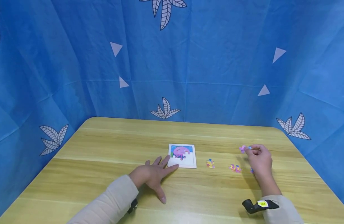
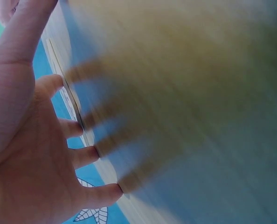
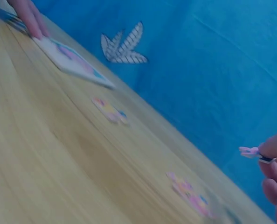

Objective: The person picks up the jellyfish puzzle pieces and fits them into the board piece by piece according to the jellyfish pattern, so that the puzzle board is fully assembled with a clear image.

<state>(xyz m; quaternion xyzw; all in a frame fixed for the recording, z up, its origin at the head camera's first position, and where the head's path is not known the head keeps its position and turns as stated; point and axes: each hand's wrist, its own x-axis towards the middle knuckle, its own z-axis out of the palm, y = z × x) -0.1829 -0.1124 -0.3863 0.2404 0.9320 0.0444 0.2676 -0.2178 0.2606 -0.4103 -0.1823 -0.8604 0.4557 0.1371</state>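
At the far left, a blue curtain (image 1: 29,77) printed with pale leaves and triangles hangs beside the wood-grain desk (image 1: 85,161) and runs on behind it. A pale left sleeve (image 1: 104,197) reaches in from the lower left, with a black strap (image 1: 133,206) partly showing at its cuff. The left hand (image 1: 153,174) lies palm down with fingers straight and spread, thumb out to the side; its grip is wide and has hold of nothing. Its fingertips touch the lower left corner of a white puzzle tray (image 1: 191,162), which lies flat near the middle of the desk. A pink cartoon creature fills much of the tray's upper part, while the lower right is bare white.

Just right of the tray lies a yellowish piece (image 1: 210,164) with a blue tab. Farther right is a yellow and pink cluster (image 1: 234,168); whether it is one piece or two, I cannot tell. Above the desk, a pink and blue piece (image 1: 243,149) is pinched between the thumb and fingers of the right hand (image 1: 260,160), its grip closed. A small bluish piece (image 1: 252,170) shows partly behind that hand. Below, the right sleeve (image 1: 284,211) carries a black band (image 1: 253,207) with a yellow label.
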